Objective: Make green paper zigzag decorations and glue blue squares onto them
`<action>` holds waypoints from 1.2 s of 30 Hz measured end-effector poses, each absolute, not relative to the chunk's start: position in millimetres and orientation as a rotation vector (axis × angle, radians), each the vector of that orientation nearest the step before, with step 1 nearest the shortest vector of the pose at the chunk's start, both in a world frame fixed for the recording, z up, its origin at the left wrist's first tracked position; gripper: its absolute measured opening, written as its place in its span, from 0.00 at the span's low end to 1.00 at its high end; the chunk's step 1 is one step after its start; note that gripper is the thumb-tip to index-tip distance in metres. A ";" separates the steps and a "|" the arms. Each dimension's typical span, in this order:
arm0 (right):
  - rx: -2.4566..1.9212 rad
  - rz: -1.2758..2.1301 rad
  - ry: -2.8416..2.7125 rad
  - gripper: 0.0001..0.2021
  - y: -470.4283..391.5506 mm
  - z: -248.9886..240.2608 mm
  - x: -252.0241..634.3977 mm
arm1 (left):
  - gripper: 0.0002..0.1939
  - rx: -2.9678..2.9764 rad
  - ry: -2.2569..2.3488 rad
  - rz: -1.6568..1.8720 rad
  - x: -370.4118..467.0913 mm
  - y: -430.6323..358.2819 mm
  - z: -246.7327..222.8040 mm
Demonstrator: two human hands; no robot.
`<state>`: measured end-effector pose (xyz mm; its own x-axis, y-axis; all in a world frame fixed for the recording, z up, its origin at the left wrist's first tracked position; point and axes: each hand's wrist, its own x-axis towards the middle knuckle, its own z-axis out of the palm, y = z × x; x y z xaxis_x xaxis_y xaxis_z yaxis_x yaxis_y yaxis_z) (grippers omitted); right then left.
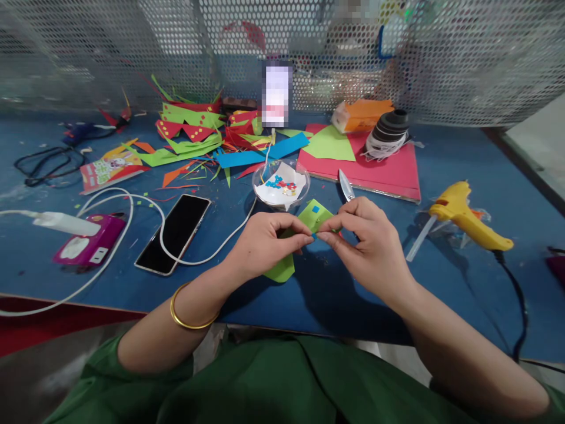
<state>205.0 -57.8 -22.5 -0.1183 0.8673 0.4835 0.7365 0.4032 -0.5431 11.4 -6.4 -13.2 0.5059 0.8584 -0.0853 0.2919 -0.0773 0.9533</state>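
Both hands meet fingertip to fingertip above the front half of the blue table. My left hand [268,244] and my right hand [368,247] are pinched together on a tiny blue piece [314,236]. Beneath them lies a green paper piece [282,270], partly hidden by the fingers, with a small blue square [315,209] on its upper part. Just behind the hands, a clear bowl [260,196] holds white paper with small blue, red and pale bits. Silver scissors [345,185] lie beside my right hand, their handles hidden.
A yellow glue gun [474,217] lies at the right. Red and green sheets [408,171] and a black spool-like object [391,131] stand behind. At the left are a phone [174,234], a purple power block [90,239], white cables and cut paper masks [189,126].
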 end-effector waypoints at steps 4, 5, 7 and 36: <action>-1.360 0.215 -1.918 0.04 -58.0 -23.0 202.9 | 0.03 1.678 1.019 0.617 11.7 -7.0 -11.9; -1.355 0.224 -1.924 0.04 -58.3 -22.9 202.4 | 0.03 1.684 1.023 0.614 11.7 -7.3 -11.5; -1.347 0.262 -1.924 0.04 -59.0 -22.3 202.0 | 0.03 1.678 1.030 0.606 11.7 -7.8 -10.7; -1.452 0.425 -1.683 0.04 -50.2 -26.8 208.2 | 0.02 1.245 1.016 0.581 28.4 -5.0 -8.0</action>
<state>208.2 -50.2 -26.8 0.0364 0.9264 0.3748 0.6372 0.2674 -0.7229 28.4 -5.0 -8.0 0.4664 0.8296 -0.3070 0.1556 0.2647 0.9517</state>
